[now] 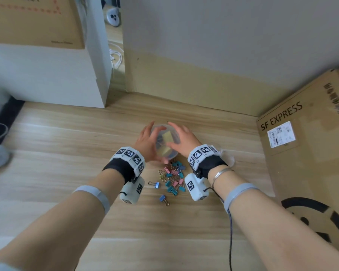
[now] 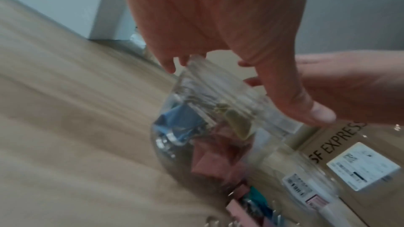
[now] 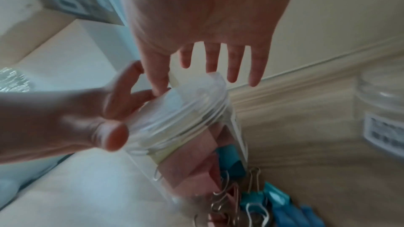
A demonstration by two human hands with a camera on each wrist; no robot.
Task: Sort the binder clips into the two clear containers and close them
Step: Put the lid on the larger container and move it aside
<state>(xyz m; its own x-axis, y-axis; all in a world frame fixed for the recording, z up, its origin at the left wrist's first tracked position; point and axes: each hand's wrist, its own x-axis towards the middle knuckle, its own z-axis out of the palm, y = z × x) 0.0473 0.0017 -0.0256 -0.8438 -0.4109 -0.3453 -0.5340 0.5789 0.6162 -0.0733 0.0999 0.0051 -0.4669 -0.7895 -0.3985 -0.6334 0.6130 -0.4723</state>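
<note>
A clear container (image 1: 163, 136) with large pink, blue and yellow clips inside sits tilted between my two hands on the wooden floor. My left hand (image 1: 147, 141) holds its top from the left, thumb and fingers curved round the neck (image 3: 87, 118). My right hand (image 1: 182, 139) hovers on the other side with its fingers straight and spread (image 3: 210, 54); only the thumb touches the top. The left wrist view shows the jar (image 2: 207, 135) under my left hand (image 2: 262, 68). Loose small binder clips (image 1: 173, 178) lie piled just below it. A second clear container (image 3: 382, 110) stands at the right.
An SF EXPRESS cardboard box (image 1: 301, 143) lies along the right. A white cabinet (image 1: 57, 79) stands at the back left, with the wall behind. Two stray blue clips (image 1: 162, 198) lie nearer me. A dark cable (image 1: 230, 231) runs along my right forearm.
</note>
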